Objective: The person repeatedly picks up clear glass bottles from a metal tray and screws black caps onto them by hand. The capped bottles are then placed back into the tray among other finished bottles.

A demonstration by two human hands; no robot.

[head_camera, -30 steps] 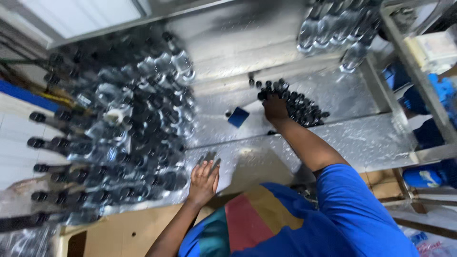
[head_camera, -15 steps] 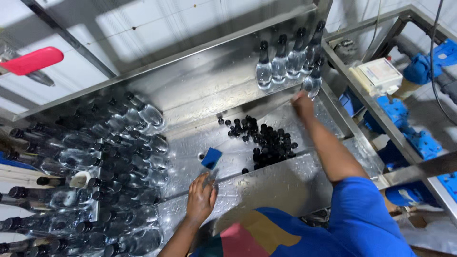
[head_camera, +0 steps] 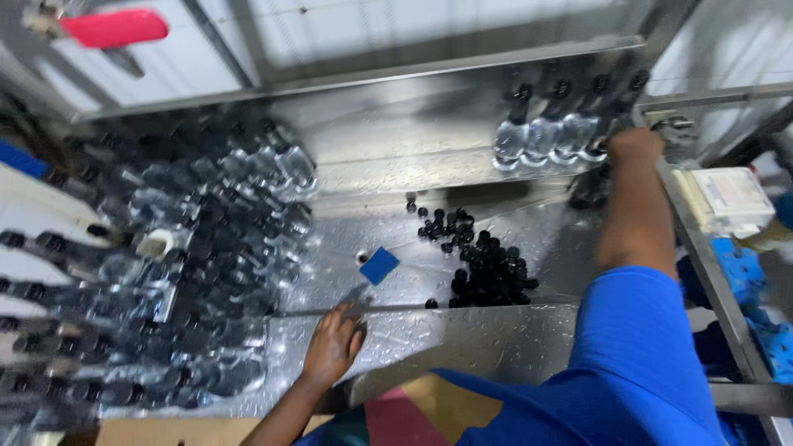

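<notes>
A: Reached further — right hand (head_camera: 634,147) has travelled up and to the right since half a second ago, off the heap of black caps (head_camera: 483,268) and onto the row of clear bottles (head_camera: 552,136) standing at the back of the steel worktop (head_camera: 462,339).

B: Closed on one?

A: Cannot tell. Fingers are curled at the right end of the row, touching or just beside the last bottle, but motion blur hides whether anything is clamped.

B: Left hand?

A: Left hand (head_camera: 332,345) hasn't shifted: resting on the worktop's front ledge, fingers loosely together, holding nothing. A small blue square piece (head_camera: 379,265) lies just beyond its fingertips, apart from them.

B: And the caps?

A: Loose pile in the middle of the worktop, a few strays towards the back. Well apart from the right hand now.

B: So the attention has gone from caps to bottles.

A: That's my reading. The standing row already wears black caps. The big mass of bottles on the left (head_camera: 198,272) lies on its side, untouched, nearer the left hand.
</notes>
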